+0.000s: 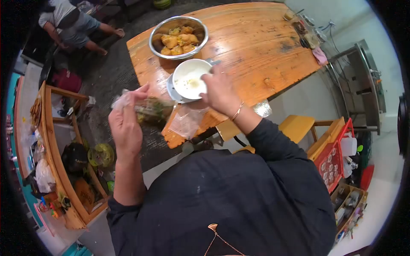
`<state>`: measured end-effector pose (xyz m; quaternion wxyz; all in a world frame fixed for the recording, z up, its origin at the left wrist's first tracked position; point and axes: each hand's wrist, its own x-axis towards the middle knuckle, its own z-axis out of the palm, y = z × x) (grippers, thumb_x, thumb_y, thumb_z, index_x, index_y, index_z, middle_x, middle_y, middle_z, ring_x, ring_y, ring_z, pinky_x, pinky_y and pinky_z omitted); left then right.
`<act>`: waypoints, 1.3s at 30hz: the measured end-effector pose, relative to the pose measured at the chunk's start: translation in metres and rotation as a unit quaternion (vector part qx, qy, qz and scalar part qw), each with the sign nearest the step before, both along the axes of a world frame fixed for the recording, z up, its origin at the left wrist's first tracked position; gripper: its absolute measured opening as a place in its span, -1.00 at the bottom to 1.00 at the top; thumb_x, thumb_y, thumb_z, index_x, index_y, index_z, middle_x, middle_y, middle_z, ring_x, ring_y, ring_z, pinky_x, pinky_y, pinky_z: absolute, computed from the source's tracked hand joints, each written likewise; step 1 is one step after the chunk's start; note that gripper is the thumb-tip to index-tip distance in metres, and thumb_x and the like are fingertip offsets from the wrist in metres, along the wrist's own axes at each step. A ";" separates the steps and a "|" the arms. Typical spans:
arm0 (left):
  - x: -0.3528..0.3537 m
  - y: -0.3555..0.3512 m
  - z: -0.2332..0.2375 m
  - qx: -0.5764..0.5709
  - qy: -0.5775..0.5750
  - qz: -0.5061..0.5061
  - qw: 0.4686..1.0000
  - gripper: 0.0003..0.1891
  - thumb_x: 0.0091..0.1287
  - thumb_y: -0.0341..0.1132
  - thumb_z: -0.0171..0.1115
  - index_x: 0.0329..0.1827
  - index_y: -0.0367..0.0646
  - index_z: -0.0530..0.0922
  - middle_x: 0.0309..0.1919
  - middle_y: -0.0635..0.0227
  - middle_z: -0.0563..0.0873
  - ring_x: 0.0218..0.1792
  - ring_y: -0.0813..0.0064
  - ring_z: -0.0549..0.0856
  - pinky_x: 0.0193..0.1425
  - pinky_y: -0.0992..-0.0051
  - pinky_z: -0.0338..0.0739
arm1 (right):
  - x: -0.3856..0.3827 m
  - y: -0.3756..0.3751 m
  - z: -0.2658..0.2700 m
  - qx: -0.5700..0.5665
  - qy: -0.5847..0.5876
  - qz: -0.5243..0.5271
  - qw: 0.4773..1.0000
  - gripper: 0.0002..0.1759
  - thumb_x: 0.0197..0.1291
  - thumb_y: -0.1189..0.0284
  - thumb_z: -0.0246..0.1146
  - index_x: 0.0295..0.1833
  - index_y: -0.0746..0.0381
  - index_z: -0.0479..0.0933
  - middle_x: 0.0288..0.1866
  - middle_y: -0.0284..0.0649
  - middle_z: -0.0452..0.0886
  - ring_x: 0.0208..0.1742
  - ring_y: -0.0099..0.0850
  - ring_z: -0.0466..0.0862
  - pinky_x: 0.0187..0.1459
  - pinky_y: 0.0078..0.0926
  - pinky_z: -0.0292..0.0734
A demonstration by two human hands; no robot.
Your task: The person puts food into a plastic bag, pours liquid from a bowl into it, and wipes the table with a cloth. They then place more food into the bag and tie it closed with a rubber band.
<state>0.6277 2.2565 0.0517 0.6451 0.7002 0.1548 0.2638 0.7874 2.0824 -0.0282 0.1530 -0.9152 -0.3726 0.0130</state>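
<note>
My left hand [125, 123] holds a clear plastic bag [151, 110] with dark green food in it, lifted off the near corner of the wooden table [256, 47]. My right hand [220, 91] grips the near rim of a white bowl [189, 78] that holds a little pale sauce and sits on a metal plate [171, 90]. Behind the bowl stands a metal bowl [178, 37] filled with yellow fried pieces. An empty plastic bag [185, 121] lies on the table corner below the white bowl.
Small items crowd the table's far right end [305, 32]. A wooden shelf rack [64, 153] with goods stands at the left. Yellow stools [294, 126] and a red crate [335, 158] are at the right. Another person [70, 23] sits at the upper left.
</note>
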 end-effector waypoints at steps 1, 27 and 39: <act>-0.004 0.002 -0.003 0.000 0.001 0.021 1.000 -0.65 0.54 -0.31 -0.12 -0.24 -0.36 0.58 -0.07 -0.02 0.68 0.06 0.35 0.63 0.20 0.45 0.42 | -0.012 -0.001 0.004 0.067 0.013 0.043 0.997 -0.51 -0.14 0.35 0.48 -0.04 0.25 0.55 0.09 0.07 0.43 0.10 -0.02 0.49 0.07 -0.19 0.47; -0.189 0.114 0.014 -0.046 -0.041 0.276 0.959 -0.64 0.53 -0.23 -0.10 -0.20 -0.33 0.61 -0.17 0.16 0.73 -0.14 0.48 0.68 0.02 0.45 0.55 | -0.236 0.189 0.008 0.432 0.102 0.392 0.806 -0.04 -0.16 0.53 0.40 0.42 0.26 0.10 0.33 0.10 0.27 0.36 0.05 0.31 0.33 -0.09 0.29; -0.372 0.189 0.021 0.081 0.054 0.327 0.940 -0.62 0.54 -0.24 -0.11 -0.10 -0.39 0.61 -0.04 0.08 0.71 -0.01 0.45 0.66 0.17 0.43 0.48 | -0.373 0.309 0.018 0.084 0.916 0.269 0.285 -0.39 0.45 0.07 -0.14 0.41 0.26 0.17 0.24 -0.02 0.47 0.09 -0.13 0.60 0.08 -0.16 0.53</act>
